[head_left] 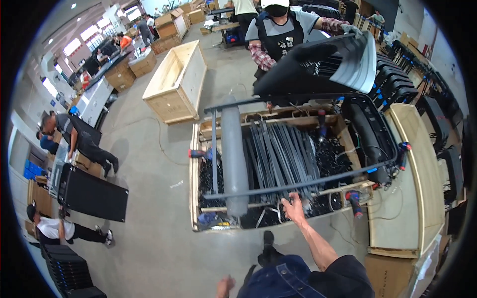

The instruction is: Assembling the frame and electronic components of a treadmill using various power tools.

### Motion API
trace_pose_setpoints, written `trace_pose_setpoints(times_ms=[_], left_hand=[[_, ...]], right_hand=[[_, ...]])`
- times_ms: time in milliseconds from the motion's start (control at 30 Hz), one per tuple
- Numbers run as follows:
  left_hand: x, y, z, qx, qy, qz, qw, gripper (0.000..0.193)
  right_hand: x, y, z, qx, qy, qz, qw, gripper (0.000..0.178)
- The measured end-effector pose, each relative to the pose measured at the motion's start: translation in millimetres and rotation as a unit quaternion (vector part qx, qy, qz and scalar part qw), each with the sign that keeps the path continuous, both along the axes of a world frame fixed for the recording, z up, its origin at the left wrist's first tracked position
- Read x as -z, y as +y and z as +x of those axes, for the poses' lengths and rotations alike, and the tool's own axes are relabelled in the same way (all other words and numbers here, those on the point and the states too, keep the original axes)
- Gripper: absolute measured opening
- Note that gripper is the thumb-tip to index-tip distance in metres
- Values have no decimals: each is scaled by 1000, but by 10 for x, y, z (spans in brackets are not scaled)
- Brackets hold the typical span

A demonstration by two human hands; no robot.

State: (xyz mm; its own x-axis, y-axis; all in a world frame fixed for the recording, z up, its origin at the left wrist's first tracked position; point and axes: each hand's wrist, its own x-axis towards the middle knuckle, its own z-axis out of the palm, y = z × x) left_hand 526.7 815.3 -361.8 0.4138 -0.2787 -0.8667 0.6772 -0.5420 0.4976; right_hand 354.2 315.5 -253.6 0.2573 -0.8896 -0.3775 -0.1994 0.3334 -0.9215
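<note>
My right hand (294, 207) reaches over the near side of a wooden crate (195, 174), by the front rail of a dark metal frame (298, 189) lying across it. Its fingers are closed at the rail on something small and dark that I cannot make out. My left hand (226, 286) hangs low at the bottom edge, away from the crate, its fingers blurred. Inside the crate lie many dark flat strips (280, 154) and small black parts (338, 161). A grey roll (233, 159) lies across the frame's left part, and a black padded piece (365, 134) at its right end.
Power drivers (354, 203) hang or lie around the crate. Opposite, a co-worker (280, 35) holds a black mesh panel (298, 69) and grey sheets (360, 64). An open wooden box (176, 84) stands far left, a long wooden panel (417, 174) at right. Cords cross the floor.
</note>
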Motion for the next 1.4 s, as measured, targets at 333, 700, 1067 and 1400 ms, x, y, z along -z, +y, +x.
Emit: trace_pose_setpoints(times_ms=[333, 700, 1067, 1400], left_hand=[[-699, -2538, -265, 192, 73, -270, 941, 57], [-1895, -3897, -839, 129, 30, -394, 910, 29], [-2726, -6068, -1073, 152, -67, -385, 908, 60], [-3703, -6459, -571, -11, 13, -496, 868, 49]], right_hand=[[-1071, 2393, -2218, -128, 133, 72, 980, 38], [-1730, 2315, -2871, -138, 135, 78, 978, 38], [-2401, 160, -2684, -181, -46, 76, 979, 45], [-1611, -1562, -1709, -114, 64, -184, 974, 51]])
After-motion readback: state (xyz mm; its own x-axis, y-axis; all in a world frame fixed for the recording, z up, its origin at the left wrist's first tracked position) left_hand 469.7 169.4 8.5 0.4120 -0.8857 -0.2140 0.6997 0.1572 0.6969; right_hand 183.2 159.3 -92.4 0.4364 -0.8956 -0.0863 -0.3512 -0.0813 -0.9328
